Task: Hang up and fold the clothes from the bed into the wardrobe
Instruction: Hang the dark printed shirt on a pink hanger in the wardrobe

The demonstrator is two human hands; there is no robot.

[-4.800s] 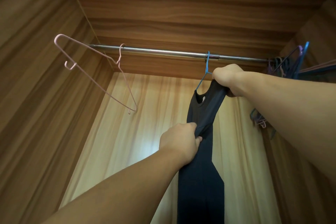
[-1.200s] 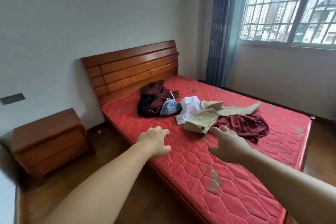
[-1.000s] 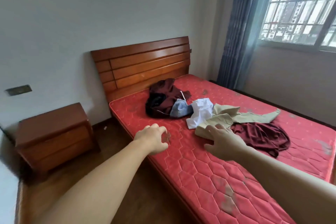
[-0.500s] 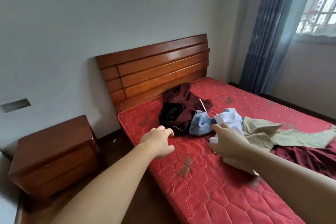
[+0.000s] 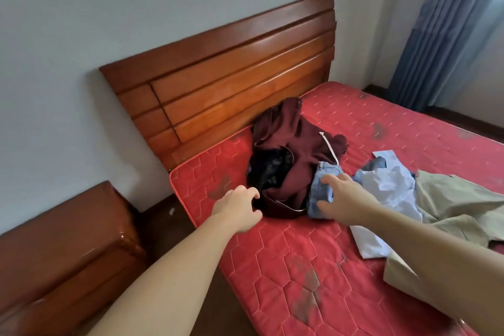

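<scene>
A heap of clothes lies on the red mattress (image 5: pixel 289 259). A maroon hoodie (image 5: pixel 297 144) with a black lining and a white drawstring sits nearest the headboard. Beside it lie a light blue denim piece (image 5: pixel 323 188), a pale blue shirt (image 5: pixel 387 191) and a khaki garment (image 5: pixel 458 207). My left hand (image 5: pixel 240 207) hovers at the hoodie's lower left edge, fingers curled and apart, holding nothing. My right hand (image 5: pixel 343 196) is spread over the denim piece, fingers apart, not gripping it.
A wooden headboard (image 5: pixel 231 73) stands against the pale wall. A wooden bedside cabinet (image 5: pixel 62 248) is at the lower left, with dark floor between it and the bed. Blue curtains (image 5: pixel 450 27) hang at the upper right.
I have turned from the wardrobe and its hung dark garment to the bed. Over the last second both hands have reached forward, closer to the hoodie and the denim piece.
</scene>
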